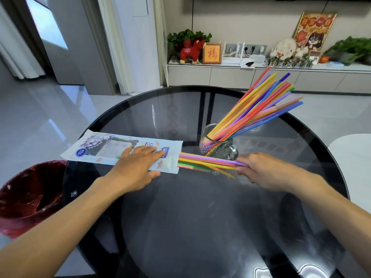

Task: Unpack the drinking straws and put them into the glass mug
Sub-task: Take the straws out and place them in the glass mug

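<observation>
A white printed straw packet (104, 146) lies flat on the round dark glass table (200, 207), its open end facing right. My left hand (136, 165) presses down on the packet with fingers spread. A bundle of coloured straws (204, 162) sticks out of the open end. My right hand (261, 169) pinches the right tips of these straws. Just behind them stands the glass mug (218, 146), with several coloured straws (259, 105) fanning up and to the right out of it.
A bin with a red liner (30, 195) stands on the floor beside the table's left edge. A white seat (353, 155) is at the right. A low cabinet with plants and ornaments (261, 75) runs along the far wall.
</observation>
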A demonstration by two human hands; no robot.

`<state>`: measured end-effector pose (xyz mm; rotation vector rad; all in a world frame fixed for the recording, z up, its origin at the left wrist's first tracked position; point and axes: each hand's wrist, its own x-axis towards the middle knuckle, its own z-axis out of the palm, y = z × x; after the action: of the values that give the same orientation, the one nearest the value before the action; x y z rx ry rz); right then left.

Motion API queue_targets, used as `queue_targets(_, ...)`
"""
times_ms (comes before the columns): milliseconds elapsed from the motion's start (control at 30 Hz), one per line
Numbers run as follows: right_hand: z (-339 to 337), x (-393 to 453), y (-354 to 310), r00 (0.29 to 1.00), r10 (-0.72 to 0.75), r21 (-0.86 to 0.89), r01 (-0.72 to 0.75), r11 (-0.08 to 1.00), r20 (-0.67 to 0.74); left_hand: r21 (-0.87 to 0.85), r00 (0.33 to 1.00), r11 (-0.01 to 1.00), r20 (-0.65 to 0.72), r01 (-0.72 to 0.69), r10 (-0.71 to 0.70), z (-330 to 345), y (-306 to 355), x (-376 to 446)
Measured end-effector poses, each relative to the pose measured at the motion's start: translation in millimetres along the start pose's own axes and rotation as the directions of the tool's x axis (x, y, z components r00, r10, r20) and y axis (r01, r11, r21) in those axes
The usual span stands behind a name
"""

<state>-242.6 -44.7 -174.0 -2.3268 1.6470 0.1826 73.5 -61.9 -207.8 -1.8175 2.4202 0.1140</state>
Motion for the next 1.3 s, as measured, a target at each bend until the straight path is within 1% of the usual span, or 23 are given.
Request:
queue_targets(67, -3, -3, 11, 1.000, 0.014, 0.028, -0.014, 1.000, 0.001, -0.004, 0.998, 0.999, -0.030, 0.051, -0.051, -2, 1, 1)
queue_targets(133, -9, -9, 22, 0.999, 0.029, 0.084, -0.028, 0.996, -0.014, -0.028, 0.998, 0.998, 0.004, 0.063, -0.063, -2, 2, 3)
queue_targets(233, -20, -25, 47, 0.995, 0.098, 0.331, -0.084, 0.940, -0.027, -0.099, 0.995, 0.993, 0.085, 0.069, -0.060, -2, 6, 4)
queue_targets(300, -25, -43, 66, 0.990, 0.136, 0.539, -0.137, 0.831, 0.042, -0.141, 0.996, 0.989, 0.082, 0.051, -0.039, -1, 6, 7)
queue_targets(367, -33, -60, 74, 0.988, 0.116, 0.706, -0.156, 0.690, 0.104, -0.176, 0.995, 0.983, 0.097, 0.041, -0.024, -1, 5, 11)
queue_targets(433, -40, -66, 70, 0.991, 0.087, 0.814, -0.129, 0.567, 0.098, -0.240, 0.995, 0.969, 0.096, 0.057, -0.035, -4, 2, 13)
queue_targets(500, -41, -63, 53, 0.997, 0.037, 0.861, -0.078, 0.503, 0.068, -0.343, 0.995, 0.936, -0.035, 0.076, -0.094, -13, 4, 12)
queue_targets(533, -38, -58, 41, 0.998, 0.006, 0.865, -0.061, 0.498, 0.066, -0.389, 0.979, 0.920, -0.169, 0.042, -0.116, -22, 6, 10)
queue_targets(600, -28, -47, 14, 0.991, -0.070, 0.860, -0.066, 0.506, 0.117, -0.375, 0.880, 0.918, -0.471, -0.132, -0.066, -40, 16, 1)
queue_targets(667, -19, -38, -9, 0.969, -0.153, 0.845, -0.086, 0.529, 0.195, -0.155, 0.755, 0.945, -0.643, -0.288, 0.125, -54, 32, -12)
queue_targets(733, -16, -34, -25, 0.946, -0.232, 0.845, -0.074, 0.529, 0.227, 0.086, 0.707, 0.936, -0.634, -0.340, 0.315, -54, 52, -22)
queue_targets(833, -22, -35, -33, 0.920, -0.320, 0.881, -0.054, 0.469, 0.227, 0.203, 0.728, 0.893, -0.520, -0.402, 0.446, -40, 71, -21)
queue_targets(933, -29, -39, -33, 0.899, -0.371, 0.918, -0.078, 0.388, 0.233, 0.103, 0.718, 0.868, -0.520, -0.486, 0.463, -29, 74, -14)
queue_targets(1000, -32, -39, -29, 0.913, -0.341, 0.939, -0.109, 0.327, 0.225, -0.043, 0.775, 0.883, -0.501, -0.467, 0.386, -28, 76, -14)
queue_targets(1033, -33, -38, -25, 0.925, -0.316, 0.959, -0.130, 0.250, 0.208, -0.159, 0.811, 0.884, -0.494, -0.440, 0.314, -30, 79, -15)
queue_targets(1067, -35, -37, -21, 0.943, -0.284, 0.979, -0.137, 0.152, 0.176, -0.309, 0.831, 0.854, -0.509, -0.420, 0.225, -35, 82, -17)
queue_targets(1100, -38, -36, -19, 0.960, -0.242, 0.990, -0.126, 0.061, 0.138, -0.475, 0.833, 0.772, -0.539, -0.423, 0.124, -44, 85, -18)
queue_targets(1133, -39, -37, -18, 0.978, -0.187, 0.995, -0.095, 0.002, 0.093, -0.619, 0.816, 0.634, -0.577, -0.463, 0.034, -54, 89, -20)
queue_targets(1167, -39, -37, -18, 0.993, -0.118, 0.999, -0.033, 0.002, 0.033, -0.719, 0.798, 0.463, -0.601, -0.519, -0.039, -60, 92, -20)
queue_targets(1200, -37, -36, -20, 0.998, -0.040, 0.997, 0.057, 0.052, -0.055, -0.786, 0.808, 0.293, -0.585, -0.544, -0.069, -62, 95, -19)
queue_targets(1233, -33, -34, -23, 0.989, 0.024, 0.982, 0.145, 0.118, -0.148, -0.832, 0.838, 0.169, -0.543, -0.528, -0.055, -57, 99, -16)
queue_targets(1267, -28, -30, -28, 0.973, 0.060, 0.965, 0.210, 0.155, -0.221, -0.866, 0.872, 0.127, -0.489, -0.483, -0.011, -48, 103, -15)
queue_targets(1300, -23, -27, -35, 0.961, 0.058, 0.954, 0.257, 0.156, -0.269, -0.888, 0.901, 0.157, -0.432, -0.432, 0.039, -36, 109, -14)
